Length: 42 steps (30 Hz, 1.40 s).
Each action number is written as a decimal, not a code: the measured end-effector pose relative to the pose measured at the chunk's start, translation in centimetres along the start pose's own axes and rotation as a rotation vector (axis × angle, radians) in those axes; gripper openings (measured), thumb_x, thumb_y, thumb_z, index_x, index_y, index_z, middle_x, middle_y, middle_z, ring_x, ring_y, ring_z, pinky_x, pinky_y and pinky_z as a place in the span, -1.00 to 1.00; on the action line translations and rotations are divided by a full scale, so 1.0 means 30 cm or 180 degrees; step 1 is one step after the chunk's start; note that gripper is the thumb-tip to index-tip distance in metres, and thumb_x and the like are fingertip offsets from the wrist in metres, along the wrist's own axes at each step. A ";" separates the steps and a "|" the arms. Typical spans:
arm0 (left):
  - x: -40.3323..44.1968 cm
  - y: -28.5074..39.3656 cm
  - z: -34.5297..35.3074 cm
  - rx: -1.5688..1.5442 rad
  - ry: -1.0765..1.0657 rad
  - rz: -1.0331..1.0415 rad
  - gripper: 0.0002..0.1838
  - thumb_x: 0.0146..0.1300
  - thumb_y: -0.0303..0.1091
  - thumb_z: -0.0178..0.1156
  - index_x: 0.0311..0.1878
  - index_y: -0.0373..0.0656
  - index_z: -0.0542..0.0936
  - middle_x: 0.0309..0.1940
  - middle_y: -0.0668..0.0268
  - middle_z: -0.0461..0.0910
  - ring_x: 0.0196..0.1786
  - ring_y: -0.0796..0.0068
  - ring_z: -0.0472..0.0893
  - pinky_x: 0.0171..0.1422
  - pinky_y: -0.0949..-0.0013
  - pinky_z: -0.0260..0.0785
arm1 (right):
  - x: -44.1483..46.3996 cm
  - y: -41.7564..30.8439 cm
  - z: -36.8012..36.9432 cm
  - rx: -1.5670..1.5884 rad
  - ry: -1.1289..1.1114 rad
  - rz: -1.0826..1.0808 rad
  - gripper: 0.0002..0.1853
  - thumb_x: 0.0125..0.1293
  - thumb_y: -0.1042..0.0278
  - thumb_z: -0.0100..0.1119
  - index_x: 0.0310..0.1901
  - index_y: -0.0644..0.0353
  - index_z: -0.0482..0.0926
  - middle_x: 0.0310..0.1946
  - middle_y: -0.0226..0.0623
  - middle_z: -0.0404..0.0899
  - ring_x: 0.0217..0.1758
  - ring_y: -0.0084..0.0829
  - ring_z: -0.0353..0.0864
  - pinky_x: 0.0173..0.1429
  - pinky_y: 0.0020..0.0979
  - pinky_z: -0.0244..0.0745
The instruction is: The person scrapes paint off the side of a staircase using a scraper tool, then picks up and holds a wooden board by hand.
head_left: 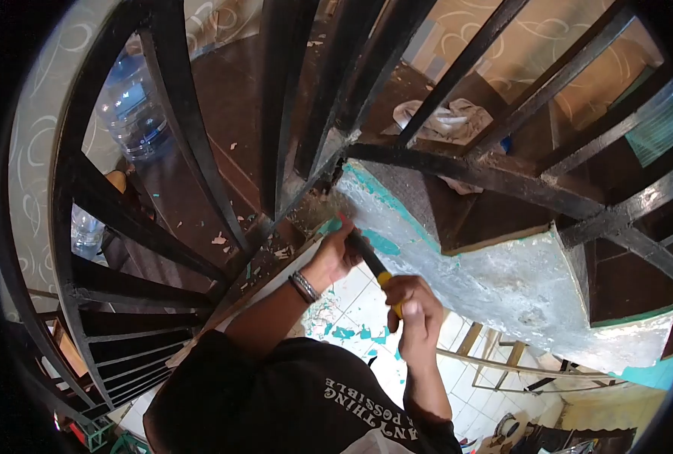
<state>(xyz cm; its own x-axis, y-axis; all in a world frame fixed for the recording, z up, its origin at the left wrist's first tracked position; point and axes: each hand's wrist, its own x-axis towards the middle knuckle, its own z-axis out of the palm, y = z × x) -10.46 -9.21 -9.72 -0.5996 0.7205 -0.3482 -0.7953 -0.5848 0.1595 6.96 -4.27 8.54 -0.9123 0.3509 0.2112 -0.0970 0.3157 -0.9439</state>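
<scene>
My right hand (414,310) is closed around the yellow and black handle of a tool (372,261). Its dark shaft runs up and left to my left hand (336,253), whose fingers are at the far end by the wall edge; whether they grip the shaft is hard to make out. Just beyond them is the corner of the stair's side wall (495,280), grey where bare, with strips of turquoise paint along its upper edge. The tool's tip is hidden near that corner. Bits of turquoise paint (344,331) lie on the white tiled floor below.
Black metal railing bars (276,113) fan out above and to the left. A crumpled cloth (450,121) lies on a brown step behind the bars. Large clear water bottles (136,106) stand at upper left. Paint chips and debris (219,238) are scattered on the steps.
</scene>
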 end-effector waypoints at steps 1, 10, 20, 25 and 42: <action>0.011 -0.004 -0.035 0.0061 -0.0074 -0.0054 -0.77 0.42 -0.11 0.13 -0.23 -0.06 0.47 -0.38 0.35 0.53 -0.28 0.36 0.64 -0.16 0.24 0.65 | 0.005 -0.009 0.001 -0.0005 -0.0011 0.0024 -0.57 0.41 0.05 0.01 -0.39 0.33 0.52 -0.29 -0.12 0.57 -0.36 -0.40 0.54 -0.22 -0.38 0.43; -0.023 0.018 0.024 -0.0007 -0.0023 0.0328 -0.74 0.41 -0.09 0.14 -0.24 -0.09 0.48 -0.40 0.28 0.56 -0.31 0.38 0.65 -0.18 0.30 0.63 | 0.018 0.018 0.014 0.0188 -0.0040 0.0216 -0.58 0.40 0.05 0.05 -0.35 0.34 0.54 -0.23 -0.13 0.58 -0.52 -0.57 0.46 -0.43 -0.52 0.37; -0.061 -0.015 0.040 0.0366 -0.0122 0.0141 -0.74 0.41 -0.04 0.13 -0.22 -0.03 0.49 -0.38 0.34 0.59 -0.28 0.40 0.66 -0.27 0.34 0.57 | -0.045 -0.017 0.001 -0.0186 0.0197 -0.0278 -0.58 0.41 0.09 -0.02 -0.39 0.34 0.55 -0.30 -0.07 0.58 -0.34 -0.39 0.57 -0.26 -0.43 0.44; -0.025 0.029 0.012 0.0257 -0.0191 0.0015 -0.74 0.38 -0.08 0.18 -0.21 -0.08 0.48 -0.38 0.37 0.52 -0.29 0.41 0.59 -0.19 0.31 0.55 | -0.007 0.018 0.005 0.0022 0.0254 -0.0126 -0.59 0.45 0.13 -0.03 -0.36 0.37 0.55 -0.26 -0.06 0.59 -0.45 -0.48 0.54 -0.34 -0.47 0.43; -0.176 -0.105 0.225 0.0988 -0.0768 0.0148 -0.69 0.36 0.07 0.17 -0.18 0.03 0.47 -0.39 0.33 0.65 -0.33 0.49 0.66 -0.33 0.42 0.51 | -0.220 -0.065 -0.139 0.0598 0.1146 -0.0393 -0.49 0.38 0.00 0.06 -0.37 0.43 0.53 -0.27 0.15 0.54 -0.60 -0.49 0.52 -0.54 -0.52 0.42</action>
<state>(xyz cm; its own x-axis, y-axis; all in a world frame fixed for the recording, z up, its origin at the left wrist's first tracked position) -5.38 -8.65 -2.13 -0.6099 0.7844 -0.1127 -0.7336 -0.5051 0.4546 14.82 -3.52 10.04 -0.6953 0.6166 0.3694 -0.2981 0.2203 -0.9288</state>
